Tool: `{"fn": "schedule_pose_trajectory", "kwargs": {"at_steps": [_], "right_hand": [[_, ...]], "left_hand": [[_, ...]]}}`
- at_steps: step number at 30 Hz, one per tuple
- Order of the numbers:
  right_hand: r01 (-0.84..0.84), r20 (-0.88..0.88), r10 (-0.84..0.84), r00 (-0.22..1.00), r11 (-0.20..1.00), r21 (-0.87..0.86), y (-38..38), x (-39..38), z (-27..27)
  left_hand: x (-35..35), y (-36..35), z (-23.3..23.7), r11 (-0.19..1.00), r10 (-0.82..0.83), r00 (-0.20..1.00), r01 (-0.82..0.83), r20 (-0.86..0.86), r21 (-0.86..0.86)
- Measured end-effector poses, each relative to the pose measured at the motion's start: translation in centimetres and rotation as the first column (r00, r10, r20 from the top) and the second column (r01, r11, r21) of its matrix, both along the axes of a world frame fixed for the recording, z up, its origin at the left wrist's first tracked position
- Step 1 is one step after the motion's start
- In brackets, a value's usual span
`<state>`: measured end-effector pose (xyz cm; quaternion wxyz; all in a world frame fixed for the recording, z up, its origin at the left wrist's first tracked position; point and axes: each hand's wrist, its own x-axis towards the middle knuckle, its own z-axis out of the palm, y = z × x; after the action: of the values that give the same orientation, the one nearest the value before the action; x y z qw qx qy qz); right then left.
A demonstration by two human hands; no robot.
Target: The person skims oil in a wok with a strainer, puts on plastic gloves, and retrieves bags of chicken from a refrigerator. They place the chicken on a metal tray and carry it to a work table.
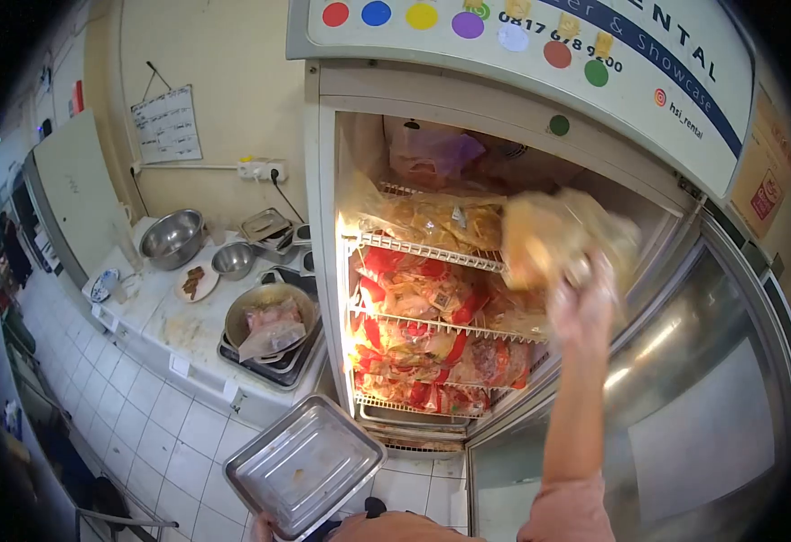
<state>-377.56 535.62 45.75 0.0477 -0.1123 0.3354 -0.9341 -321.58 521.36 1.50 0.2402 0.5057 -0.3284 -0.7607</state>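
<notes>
My right hand [583, 303] is raised in front of the open showcase fridge, its fingers closed on a clear plastic bag of yellowish food [549, 239]. The bag is smeared by motion, and I cannot make out its exact contents. It is level with the upper wire shelf [432, 250], where another plastic bag of yellow-brown food [445, 221] lies. Low in front of me, my left hand [263, 527] grips the edge of a metal tray [305, 465]. The tray is tilted and carries only a small brownish spot. Most of the left hand is cut off by the view's edge.
Red-and-clear bags of raw meat [423, 289] fill the lower fridge shelves. The glass door [684, 388] stands open at right. Left of the fridge, a counter [156, 312] bears a pot [272, 303] with bagged meat, steel bowls [172, 238] and a plate [183, 291].
</notes>
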Motion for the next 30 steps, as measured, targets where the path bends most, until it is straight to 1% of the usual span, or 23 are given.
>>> {"fn": "schedule_pose_trajectory", "kwargs": {"at_steps": [1,4,5,7,8,10,11,14,16,17,18,19,20,21,22,23,24,25,26,28,30], "right_hand": [[-0.181,-0.069,0.177,0.982,0.982,-0.054,-2.8,-1.6,0.6],[-0.433,0.003,0.435,0.901,0.898,-0.078,-13.7,-4.6,1.7],[-0.471,-0.098,0.471,0.877,0.882,0.015,-17.2,-5.1,0.2],[-0.573,0.046,0.581,0.812,0.781,0.248,-17.1,0.3,2.0],[-0.541,-0.033,0.569,0.822,0.797,0.268,-17.3,1.9,1.6],[-0.5,0.039,0.521,0.853,0.793,0.349,-13.9,5.5,1.7],[-0.518,-0.017,0.532,0.846,0.831,0.204,-13.0,5.5,-0.6],[-0.484,-0.122,0.519,0.846,0.844,0.232,-5.7,6.5,-3.6],[-0.27,-0.232,0.371,0.899,0.888,0.373,-1.8,3.5,-7.7],[0.036,-0.422,0.228,0.878,0.846,0.532,0.5,0.7,-10.1],[0.391,-0.603,0.156,0.782,0.632,0.67,3.0,-0.8,-10.5],[0.699,-0.753,0.115,0.648,0.302,0.648,5.6,-2.3,-10.8],[0.865,-0.84,0.212,0.5,-0.179,0.47,7.4,-2.9,-9.9],[0.844,-0.784,0.316,0.534,-0.141,0.518,8.0,-4.3,-10.8],[0.818,-0.721,0.418,0.553,-0.105,0.566,7.9,-6.3,-12.2],[0.789,-0.657,0.511,0.554,-0.071,0.61,7.6,-8.1,-12.7],[0.808,-0.621,0.576,0.532,-0.126,0.576,7.2,-9.6,-12.9],[0.823,-0.573,0.64,0.513,-0.175,0.541,6.7,-10.8,-13.0],[0.836,-0.514,0.703,0.493,-0.218,0.504,6.5,-11.4,-13.6],[0.705,-0.368,0.665,0.65,-0.345,0.62,5.5,-8.6,-10.1],[0.701,-0.251,0.733,0.632,-0.404,0.587,5.2,-10.3,-11.0]], "left_hand": [[-0.5,0.0,0.8,1.0,-0.01,1.0,0.01,0.0,0.009],[-1.4,-0.2,2.6,0.996,-0.041,0.999,0.038,0.029,0.086],[-1.5,0.1,3.2,0.997,-0.023,0.998,0.019,0.054,0.07],[-2.4,0.4,4.9,1.0,-0.015,0.995,0.013,0.1,0.026],[-2.8,0.4,5.5,0.999,-0.05,0.993,0.047,0.104,0.027],[-2.6,1.1,6.6,0.995,-0.097,0.988,0.093,0.122,0.04],[-2.3,1.8,7.3,0.995,-0.101,0.99,0.101,0.098,0.001],[-2.1,3.1,9.1,0.986,-0.114,0.993,0.115,0.012,-0.12],[-0.3,2.6,8.1,0.911,-0.229,0.967,0.255,0.115,-0.324],[1.0,2.2,7.4,0.851,-0.274,0.946,0.323,0.174,-0.414],[2.0,0.2,6.1,0.92,-0.254,0.956,0.286,0.146,-0.268],[3.2,-2.4,4.4,0.965,-0.226,0.966,0.24,0.128,-0.107],[3.2,-2.6,5.4,0.981,-0.187,0.975,0.18,0.121,0.066],[2.7,-2.4,5.9,0.996,-0.027,0.996,0.019,0.088,0.092],[-0.3,-2.0,9.0,0.983,0.137,0.989,-0.144,0.06,0.118],[-0.1,-2.7,8.9,0.99,0.119,0.993,-0.12,0.026,0.072],[0.9,-4.3,7.9,0.995,0.097,0.995,-0.097,-0.004,0.023],[2.4,-6.3,5.6,0.991,0.132,0.991,-0.132,-0.001,-0.017],[4.3,-6.9,4.2,0.985,0.166,0.986,-0.165,0.007,-0.054],[0.3,-5.2,9.6,0.962,0.27,0.952,-0.26,0.143,-0.082],[0.6,-5.4,9.4,0.96,0.28,0.951,-0.273,0.129,-0.07]]}}
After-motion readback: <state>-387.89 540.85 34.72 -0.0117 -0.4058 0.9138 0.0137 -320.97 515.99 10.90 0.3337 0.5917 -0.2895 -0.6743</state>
